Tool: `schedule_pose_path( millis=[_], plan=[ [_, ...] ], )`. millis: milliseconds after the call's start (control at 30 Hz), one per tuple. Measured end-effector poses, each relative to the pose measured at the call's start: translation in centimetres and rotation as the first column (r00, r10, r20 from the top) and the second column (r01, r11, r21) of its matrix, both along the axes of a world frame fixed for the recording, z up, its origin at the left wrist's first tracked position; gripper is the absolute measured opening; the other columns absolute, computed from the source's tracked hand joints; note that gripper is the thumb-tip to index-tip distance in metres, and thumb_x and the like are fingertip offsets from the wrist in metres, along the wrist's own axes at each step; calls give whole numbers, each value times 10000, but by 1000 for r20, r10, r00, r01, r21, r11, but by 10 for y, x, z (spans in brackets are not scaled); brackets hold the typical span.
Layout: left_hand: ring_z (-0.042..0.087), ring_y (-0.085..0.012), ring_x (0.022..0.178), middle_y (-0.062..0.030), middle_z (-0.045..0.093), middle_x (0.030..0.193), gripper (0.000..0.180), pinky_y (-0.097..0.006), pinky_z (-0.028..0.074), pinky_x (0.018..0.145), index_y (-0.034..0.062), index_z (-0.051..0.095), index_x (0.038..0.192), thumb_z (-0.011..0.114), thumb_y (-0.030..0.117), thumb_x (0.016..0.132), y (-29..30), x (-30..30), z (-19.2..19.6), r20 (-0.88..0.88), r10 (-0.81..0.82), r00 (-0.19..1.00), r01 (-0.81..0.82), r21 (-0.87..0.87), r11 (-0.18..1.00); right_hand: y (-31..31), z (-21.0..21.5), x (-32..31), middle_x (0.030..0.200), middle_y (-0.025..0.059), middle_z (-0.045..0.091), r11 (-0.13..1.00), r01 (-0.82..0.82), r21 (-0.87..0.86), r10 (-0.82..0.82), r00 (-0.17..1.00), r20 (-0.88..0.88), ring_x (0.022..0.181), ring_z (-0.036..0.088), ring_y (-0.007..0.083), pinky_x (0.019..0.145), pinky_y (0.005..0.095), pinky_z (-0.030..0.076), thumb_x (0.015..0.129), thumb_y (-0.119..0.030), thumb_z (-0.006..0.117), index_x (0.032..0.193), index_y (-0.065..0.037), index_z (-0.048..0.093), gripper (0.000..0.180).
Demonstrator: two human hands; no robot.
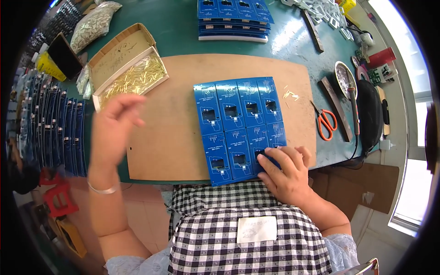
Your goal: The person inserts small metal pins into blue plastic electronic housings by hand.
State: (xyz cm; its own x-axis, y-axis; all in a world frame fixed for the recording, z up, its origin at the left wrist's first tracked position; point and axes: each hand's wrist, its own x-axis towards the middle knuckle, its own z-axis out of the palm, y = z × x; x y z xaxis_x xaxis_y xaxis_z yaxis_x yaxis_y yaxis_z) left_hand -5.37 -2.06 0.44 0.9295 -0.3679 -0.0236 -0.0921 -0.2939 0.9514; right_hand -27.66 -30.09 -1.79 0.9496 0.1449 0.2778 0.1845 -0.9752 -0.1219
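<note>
A blue circuit board panel [234, 130], made up of several repeated sections with dark square openings, lies slightly turned on a brown board [174, 151]. My right hand [288, 172] rests on its lower right corner, fingers apart and bent over the surface, seemingly steadying it. My left hand [114, 126] is raised by the near edge of a cardboard box of thin brass pins [137, 78]. Motion blurs its fingers; whether a pin is between them cannot be made out. A few loose pins [289, 94] lie right of the panel.
More blue panels [234, 23] are stacked at the back, and many stand in rows [52, 123] at far left. Orange-handled scissors [326, 123], a dark bar [336, 108] and a soldering iron [354, 107] lie at right. A filled plastic bag [95, 25] sits behind the box.
</note>
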Motion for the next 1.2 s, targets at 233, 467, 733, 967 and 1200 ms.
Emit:
schedule_pose_path(
  millis=[233,467,733,967,1200],
  plan=[
    [600,-82,755,-33,593,905,210,-225,531,690,27,649,1125,570,-10,934,-49,-95,-12,-315,-471,824,333,-403,852,-10,-8,-9,1252,47,567,994,-102,33,104,989,-103,1093,532,246,953,469,338,675,-314,774,1223,-126,626,598],
    [595,-78,770,-12,591,896,325,-233,531,722,50,567,1262,568,8,940,-59,-105,-20,-386,-526,758,333,-464,821,-12,-17,-15,1306,29,533,996,-88,17,90,988,-123,1120,520,212,976,453,324,663,-350,783,1283,-160,582,679],
    [608,-78,774,-13,587,900,345,-224,526,713,57,555,1281,557,-3,941,-61,-104,-15,-358,-489,796,350,-386,853,-14,-25,-8,1259,37,576,987,-126,98,124,992,23,1090,542,221,940,432,363,668,-257,776,1183,-129,640,548],
    [610,-78,763,-14,583,911,377,-220,528,697,58,549,1291,573,-17,922,-68,-111,-16,-374,-507,777,352,-409,842,-12,-4,-7,1115,31,621,867,5,498,-47,996,71,997,555,212,908,405,341,712,-155,766,1106,-119,650,412],
    [638,-103,769,-54,620,853,461,-232,532,698,35,476,1345,539,-64,900,-82,-120,-9,-173,-631,757,574,-287,767,3,14,8,898,-14,646,645,-23,764,215,965,-152,862,579,160,850,347,303,779,-103,757,924,-129,685,164]
  ],
)
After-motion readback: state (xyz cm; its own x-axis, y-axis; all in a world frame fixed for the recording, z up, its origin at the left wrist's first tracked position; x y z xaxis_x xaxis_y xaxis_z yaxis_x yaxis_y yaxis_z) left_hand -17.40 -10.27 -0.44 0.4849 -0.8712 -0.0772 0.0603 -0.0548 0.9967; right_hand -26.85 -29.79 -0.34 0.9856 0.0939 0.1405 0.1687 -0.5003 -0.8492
